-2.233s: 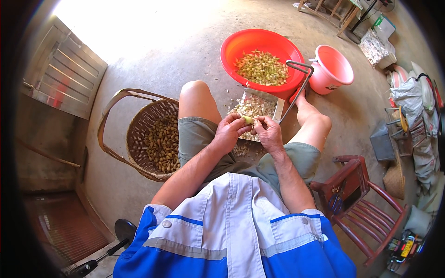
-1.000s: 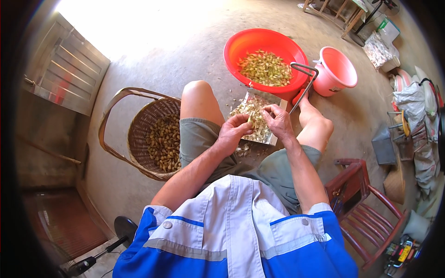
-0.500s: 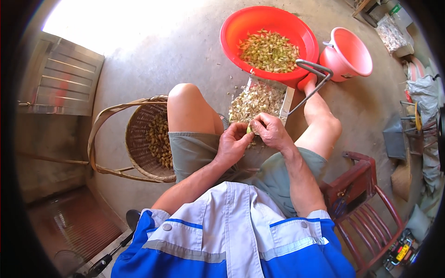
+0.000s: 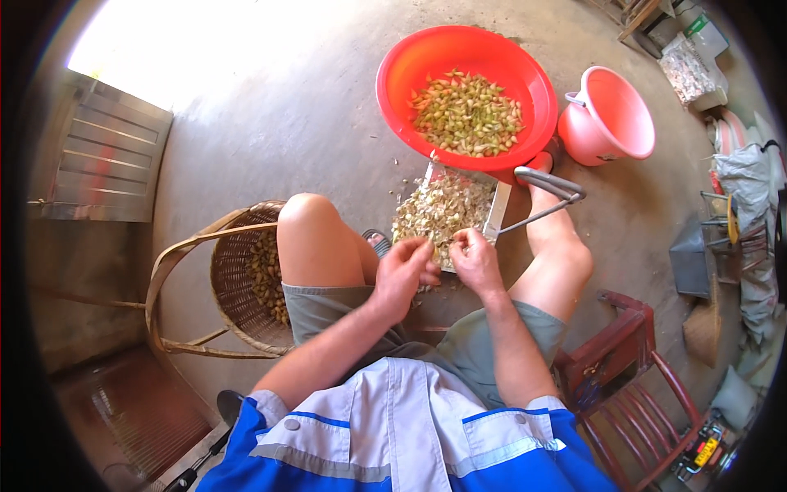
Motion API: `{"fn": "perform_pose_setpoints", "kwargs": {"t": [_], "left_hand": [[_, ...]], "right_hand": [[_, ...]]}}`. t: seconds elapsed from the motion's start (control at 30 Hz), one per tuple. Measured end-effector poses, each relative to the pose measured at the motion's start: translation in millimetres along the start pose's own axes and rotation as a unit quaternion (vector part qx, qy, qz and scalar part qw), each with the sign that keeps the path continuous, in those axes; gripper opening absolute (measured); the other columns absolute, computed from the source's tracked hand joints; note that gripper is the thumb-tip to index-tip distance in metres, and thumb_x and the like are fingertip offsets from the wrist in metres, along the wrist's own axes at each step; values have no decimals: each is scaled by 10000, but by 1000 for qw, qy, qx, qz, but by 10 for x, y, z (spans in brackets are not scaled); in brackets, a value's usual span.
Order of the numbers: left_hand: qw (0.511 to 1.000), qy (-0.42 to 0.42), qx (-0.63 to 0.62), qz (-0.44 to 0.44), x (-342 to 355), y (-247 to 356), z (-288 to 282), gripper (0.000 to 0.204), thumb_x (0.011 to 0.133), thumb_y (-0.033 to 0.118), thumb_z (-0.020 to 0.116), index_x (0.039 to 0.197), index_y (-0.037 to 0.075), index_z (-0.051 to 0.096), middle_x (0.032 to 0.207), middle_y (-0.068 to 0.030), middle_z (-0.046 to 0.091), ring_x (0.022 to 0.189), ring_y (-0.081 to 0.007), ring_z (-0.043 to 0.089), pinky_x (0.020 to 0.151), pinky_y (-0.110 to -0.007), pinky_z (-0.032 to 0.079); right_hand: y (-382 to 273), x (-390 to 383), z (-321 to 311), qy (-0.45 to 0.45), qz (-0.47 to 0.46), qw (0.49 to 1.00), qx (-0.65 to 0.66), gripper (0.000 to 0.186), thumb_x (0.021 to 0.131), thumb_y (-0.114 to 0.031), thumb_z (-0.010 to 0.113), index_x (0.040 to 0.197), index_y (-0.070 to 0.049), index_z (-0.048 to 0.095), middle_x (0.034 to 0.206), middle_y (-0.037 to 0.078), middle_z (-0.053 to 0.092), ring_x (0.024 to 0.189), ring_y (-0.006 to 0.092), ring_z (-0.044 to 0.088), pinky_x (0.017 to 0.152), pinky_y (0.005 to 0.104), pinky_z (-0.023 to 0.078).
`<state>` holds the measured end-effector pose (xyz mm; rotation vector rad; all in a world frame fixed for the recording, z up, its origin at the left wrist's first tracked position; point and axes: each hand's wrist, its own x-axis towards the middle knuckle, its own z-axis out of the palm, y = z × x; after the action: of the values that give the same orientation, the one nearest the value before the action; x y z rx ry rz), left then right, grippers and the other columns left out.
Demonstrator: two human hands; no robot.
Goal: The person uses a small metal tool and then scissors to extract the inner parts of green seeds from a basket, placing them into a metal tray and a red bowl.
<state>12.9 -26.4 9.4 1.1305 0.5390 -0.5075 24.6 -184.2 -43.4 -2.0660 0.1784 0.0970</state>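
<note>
My left hand (image 4: 402, 277) and right hand (image 4: 475, 264) are side by side over my thighs, slightly apart, both with curled, pinched fingers; what they hold is too small or hidden to make out. Just beyond them lies a metal tray (image 4: 497, 210) heaped with papery peelings (image 4: 434, 203). A red basin (image 4: 392, 97) behind it holds many small pale yellow-green bulbs (image 4: 467, 115). Beside my left knee stands a woven basket (image 4: 234, 297) with unpeeled brownish bulbs (image 4: 269, 275), partly hidden by my leg.
A pink bucket (image 4: 607, 123) stands right of the basin. A red-brown wooden chair (image 4: 631, 369) is at my right, near sacks (image 4: 746, 189) and a grey bin (image 4: 689, 261) along the wall. A door panel (image 4: 106, 148) is at left, a bent metal rod (image 4: 541, 213) over my right shin.
My hands have separated slightly, and the pale green piece seen between my fingers earlier no longer shows clearly. The view has shifted, with my knees now lower in the picture.
</note>
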Motion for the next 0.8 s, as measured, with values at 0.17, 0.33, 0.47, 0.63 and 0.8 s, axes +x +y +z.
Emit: {"fn": "perform_pose_setpoints", "kwargs": {"t": [0.17, 0.33, 0.47, 0.63, 0.8], "left_hand": [[977, -136, 31, 160, 579, 988, 571, 596, 944, 295, 559, 1371, -60, 343, 1260, -123, 515, 948, -163, 625, 748, -275, 529], [941, -118, 144, 282, -36, 1290, 377, 470, 935, 152, 559, 1323, -61, 404, 1258, -167, 522, 967, -180, 623, 766, -279, 519], [899, -41, 107, 423, -544, 1200, -407, 247, 955, 49, 464, 1180, -26, 532, 912, -107, 622, 767, -133, 596, 689, -271, 511], [892, 173, 135, 396, -772, 993, -1250, 149, 954, 34, 467, 1060, -7, 563, 790, -62, 605, 669, -96, 562, 627, -241, 485], [921, 230, 229, 218, -193, 96, -2268, 177, 922, 114, 542, 1032, -5, 612, 795, -57, 633, 696, -99, 586, 626, -243, 490]], "right_hand": [[109, -59, 161, -79, -51, 996, 3, 116, 782, -104, 615, 820, -1, 579, 749, 198, 597, 711, 350, 615, 643, 424, 489], [89, -210, 223, -151, -100, 981, -65, 151, 793, -122, 610, 849, 16, 593, 779, 187, 602, 725, 323, 614, 673, 397, 495], [-10, -269, 277, -195, -112, 971, -80, 167, 800, -138, 608, 858, 17, 590, 793, 197, 602, 748, 353, 607, 692, 415, 493], [6, -228, 407, -254, -114, 956, -89, 144, 821, -131, 590, 870, 4, 603, 844, 186, 611, 814, 342, 609, 746, 409, 483], [-158, -263, 323, -305, -45, 943, -127, 101, 818, -90, 597, 877, -8, 590, 844, 194, 604, 789, 367, 603, 700, 412, 483]]}}
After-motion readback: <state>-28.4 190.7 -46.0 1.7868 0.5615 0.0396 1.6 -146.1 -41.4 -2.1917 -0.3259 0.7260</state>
